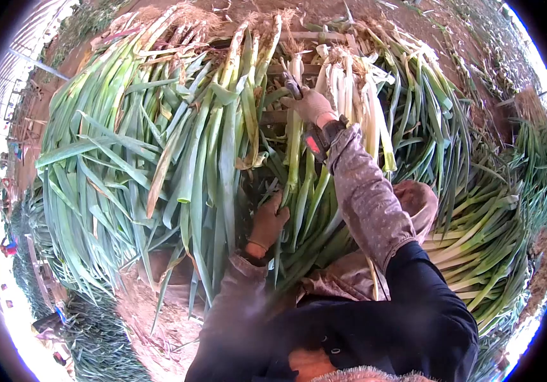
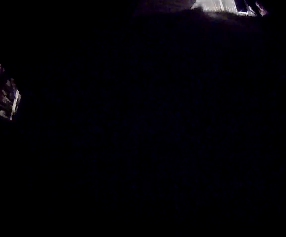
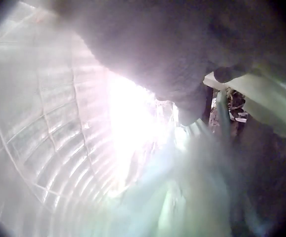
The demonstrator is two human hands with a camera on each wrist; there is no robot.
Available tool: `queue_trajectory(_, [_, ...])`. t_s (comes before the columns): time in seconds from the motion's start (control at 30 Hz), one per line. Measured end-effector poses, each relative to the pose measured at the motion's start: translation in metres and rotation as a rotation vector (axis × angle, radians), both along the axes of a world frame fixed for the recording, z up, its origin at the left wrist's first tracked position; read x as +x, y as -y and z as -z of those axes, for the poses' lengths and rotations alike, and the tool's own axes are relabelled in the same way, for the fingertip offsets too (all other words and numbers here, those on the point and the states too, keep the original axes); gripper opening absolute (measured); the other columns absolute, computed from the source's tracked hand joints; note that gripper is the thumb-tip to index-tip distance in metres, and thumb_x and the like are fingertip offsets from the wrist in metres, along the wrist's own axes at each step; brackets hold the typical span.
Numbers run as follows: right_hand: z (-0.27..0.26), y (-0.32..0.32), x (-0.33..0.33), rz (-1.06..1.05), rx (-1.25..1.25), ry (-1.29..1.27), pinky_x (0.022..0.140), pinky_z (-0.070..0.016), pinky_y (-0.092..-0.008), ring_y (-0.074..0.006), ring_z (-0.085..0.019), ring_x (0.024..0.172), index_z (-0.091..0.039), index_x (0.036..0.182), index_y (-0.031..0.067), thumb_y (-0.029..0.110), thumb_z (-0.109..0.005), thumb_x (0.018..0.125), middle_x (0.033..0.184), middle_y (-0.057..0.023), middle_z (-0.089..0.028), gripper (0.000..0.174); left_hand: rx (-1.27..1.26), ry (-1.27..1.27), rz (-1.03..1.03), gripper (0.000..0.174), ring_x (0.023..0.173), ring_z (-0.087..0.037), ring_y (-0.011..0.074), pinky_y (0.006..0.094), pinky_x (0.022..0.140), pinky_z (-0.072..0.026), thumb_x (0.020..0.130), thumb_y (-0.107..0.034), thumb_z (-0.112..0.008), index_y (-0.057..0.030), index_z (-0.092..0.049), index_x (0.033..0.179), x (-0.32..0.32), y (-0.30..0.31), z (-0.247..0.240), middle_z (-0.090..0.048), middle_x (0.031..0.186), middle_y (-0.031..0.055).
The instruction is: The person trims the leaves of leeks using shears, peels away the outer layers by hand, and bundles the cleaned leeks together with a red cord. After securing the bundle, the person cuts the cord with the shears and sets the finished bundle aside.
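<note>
My gloved left hand (image 1: 269,224) grips the lower, leafy part of a long leek (image 1: 294,137), its thumb against the stalk and its other fingers partly hidden by leaves. The leek lies with its roots pointing away from me. My gloved right hand (image 1: 315,107) is farther up, over the pale root end, and grips a small dark tool (image 1: 291,83) with a narrow tip; its exact kind cannot be told. In the right wrist view the glove (image 3: 182,49) is a blurred dark shape beside a pale stalk (image 3: 271,96). The left wrist view is almost wholly black.
A thick heap of leeks (image 1: 107,146) with dry roots spreads at the left. Peeled white leeks (image 1: 350,83) lie right of my right hand. Another pile of leeks (image 1: 483,245) is by my right side. Slatted boards (image 1: 315,37) show under the root ends.
</note>
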State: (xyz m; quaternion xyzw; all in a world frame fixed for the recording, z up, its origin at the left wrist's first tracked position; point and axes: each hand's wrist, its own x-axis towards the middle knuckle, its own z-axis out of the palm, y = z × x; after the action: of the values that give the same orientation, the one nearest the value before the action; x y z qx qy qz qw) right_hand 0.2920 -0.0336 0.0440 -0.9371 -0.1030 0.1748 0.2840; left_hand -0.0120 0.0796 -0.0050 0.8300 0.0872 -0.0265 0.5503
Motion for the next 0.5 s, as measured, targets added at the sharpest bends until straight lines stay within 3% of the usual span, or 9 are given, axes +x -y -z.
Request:
queue_trajectory(0.1, [-0.017,0.023,-0.014,0.048,0.064,-0.152,0.076,-0.0533,-0.0409,-0.0294,-0.070,0.084,-0.065,0.118,0.0038,0.062,-0.066,0.087,0.087,-0.0170,-0.070,0.066,0.059,-0.135,0.039,0.053,0.099,-0.066,0.0341,0.0399,0.086,-0.0504,0.090,-0.021,-0.064,0.0002,-0.054,0.137,0.003,0.003,-0.019,-0.066,0.110,0.0239])
queue_trajectory(0.17, [-0.007,0.045,-0.038,0.042,0.138,-0.074,0.074,-0.0514,-0.0384,-0.0268,-0.067,0.078,-0.064,0.119,0.0043,0.057,-0.067,0.088,0.082,-0.0148,-0.068,0.061,0.248,-0.063,0.118,0.055,0.105,-0.065,0.0306,0.0390,0.091,-0.0491,0.089,-0.021,-0.066,0.0015,-0.053,0.137,0.011,-0.007,-0.004,-0.065,0.116,0.0224])
queue_trajectory(0.2, [-0.008,0.060,-0.061,0.030,0.229,-0.035,0.074,-0.0508,-0.0381,-0.0268,-0.067,0.077,-0.064,0.119,0.0038,0.055,-0.067,0.089,0.081,-0.0151,-0.067,0.060,0.169,-0.058,0.115,0.055,0.108,-0.064,0.0304,0.0385,0.094,-0.0480,0.089,-0.022,-0.067,0.0022,-0.052,0.136,0.016,-0.009,-0.001,-0.064,0.119,0.0219])
queue_trajectory(0.27, [-0.030,0.087,-0.097,0.064,0.190,-0.067,0.079,-0.0517,-0.0462,-0.0392,-0.069,0.086,-0.064,0.117,0.0036,0.061,-0.067,0.085,0.087,-0.0235,-0.069,0.066,0.013,-0.049,0.106,0.057,0.114,-0.062,0.0299,0.0376,0.099,-0.0457,0.088,-0.023,-0.070,0.0035,-0.051,0.135,0.036,-0.005,-0.016,-0.062,0.124,0.0210])
queue_trajectory(0.3, [-0.023,0.099,-0.105,0.068,0.206,-0.028,0.079,-0.0513,-0.0463,-0.0408,-0.069,0.087,-0.063,0.117,0.0032,0.060,-0.066,0.086,0.088,-0.0250,-0.069,0.064,-0.215,-0.190,0.179,0.059,0.114,-0.061,0.0303,0.0362,0.101,-0.0440,0.086,-0.024,-0.072,0.0050,-0.050,0.133,0.052,-0.004,-0.028,-0.064,0.122,0.0190])
queue_trajectory(0.33, [-0.027,0.111,-0.110,0.099,0.192,-0.050,0.079,-0.0514,-0.0442,-0.0383,-0.069,0.085,-0.063,0.117,0.0028,0.056,-0.067,0.087,0.088,-0.0223,-0.069,0.062,-0.246,-0.263,0.187,0.064,0.115,-0.060,0.0279,0.0358,0.101,-0.0441,0.084,-0.027,-0.075,0.0061,-0.050,0.132,0.063,-0.004,-0.023,-0.065,0.120,0.0198])
queue_trajectory(0.4, [-0.020,0.133,-0.114,0.216,0.320,-0.046,0.080,-0.0513,-0.0410,-0.0329,-0.067,0.083,-0.062,0.120,0.0029,0.052,-0.070,0.087,0.088,-0.0183,-0.069,0.059,0.080,-0.391,0.124,0.070,0.110,-0.060,0.0245,0.0360,0.099,-0.0455,0.080,-0.027,-0.080,0.0074,-0.048,0.132,0.080,0.009,-0.030,-0.065,0.116,0.0197])
queue_trajectory(0.43, [-0.018,0.140,-0.114,0.230,0.370,-0.052,0.081,-0.0507,-0.0380,-0.0282,-0.065,0.082,-0.061,0.125,0.0031,0.048,-0.072,0.088,0.090,-0.0151,-0.069,0.059,0.027,-0.379,0.107,0.071,0.109,-0.061,0.0249,0.0366,0.098,-0.0461,0.078,-0.027,-0.081,0.0074,-0.048,0.131,0.084,0.014,-0.027,-0.065,0.116,0.0193])
queue_trajectory(0.5, [-0.026,0.147,-0.117,0.206,0.352,-0.068,0.082,-0.0503,-0.0371,-0.0270,-0.064,0.082,-0.060,0.128,0.0034,0.049,-0.071,0.089,0.091,-0.0147,-0.069,0.061,-0.073,-0.354,0.072,0.073,0.107,-0.062,0.0257,0.0378,0.097,-0.0473,0.076,-0.027,-0.083,0.0075,-0.048,0.130,0.086,0.023,-0.017,-0.065,0.117,0.0185])
